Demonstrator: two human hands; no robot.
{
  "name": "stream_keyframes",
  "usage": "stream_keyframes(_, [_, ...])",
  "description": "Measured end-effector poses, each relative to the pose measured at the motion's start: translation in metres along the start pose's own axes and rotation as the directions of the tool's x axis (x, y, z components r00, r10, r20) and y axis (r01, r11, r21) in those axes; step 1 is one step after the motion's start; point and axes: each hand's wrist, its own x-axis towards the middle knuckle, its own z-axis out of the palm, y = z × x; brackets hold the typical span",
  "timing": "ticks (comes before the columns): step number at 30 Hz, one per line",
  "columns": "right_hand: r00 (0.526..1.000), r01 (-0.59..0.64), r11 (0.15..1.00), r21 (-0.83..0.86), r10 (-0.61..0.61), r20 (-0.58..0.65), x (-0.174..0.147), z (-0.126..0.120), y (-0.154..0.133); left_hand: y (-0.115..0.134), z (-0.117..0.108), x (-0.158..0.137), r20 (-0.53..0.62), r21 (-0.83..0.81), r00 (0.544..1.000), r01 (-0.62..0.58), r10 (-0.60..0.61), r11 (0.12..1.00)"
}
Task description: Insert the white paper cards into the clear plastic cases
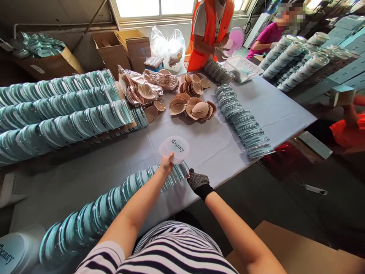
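My bare left hand [167, 164] has its thumb pressed on top of a white, frosted, rounded piece [181, 141] printed "beauty", perhaps several stacked together. Below it runs a long row of teal, clear-wrapped rounded packages [111, 201], standing on edge along the table's near side. At the right end of that row is my right hand [199, 182], in a black dotted glove. Its fingers are closed on the edge of the last package. In front of my hands lie brown, cup-shaped pads [201, 109] in loose piles.
Three rows of teal packages [62, 110] stand at the left, another row [242, 121] at the right. Foil-like wrapped pads [139, 85] and a white basket [242, 68] are farther back. A person in an orange vest [209, 30] works across the table [285, 110].
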Motion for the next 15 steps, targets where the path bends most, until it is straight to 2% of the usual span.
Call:
stream_keyframes(5, [0.994,0.032,0.999,0.037,-0.028,-0.108,0.01,0.014,0.005,-0.001,-0.004,0.002,0.016,0.0,0.999,0.028,-0.028,1.0])
stream_keyframes(9, [0.996,0.056,0.997,0.049,-0.053,-0.067,0.025,0.03,0.005,-0.001,-0.005,-0.001,0.002,-0.012,1.0,0.023,-0.023,1.0])
stream_keyframes(11, [0.999,0.038,0.981,0.19,-0.032,-0.034,0.031,0.034,0.005,-0.003,-0.005,-0.003,-0.016,-0.008,1.0,0.007,-0.007,1.0])
stream_keyframes(13, [1.0,-0.001,0.88,0.476,-0.011,0.024,0.032,0.033,0.005,-0.005,-0.004,-0.005,-0.023,0.027,1.0,-0.015,0.015,1.0])
stream_keyframes(15, [0.994,-0.044,0.659,0.751,-0.049,0.101,0.032,0.029,0.005,-0.007,-0.004,-0.007,-0.01,0.068,0.999,-0.034,0.035,0.997])
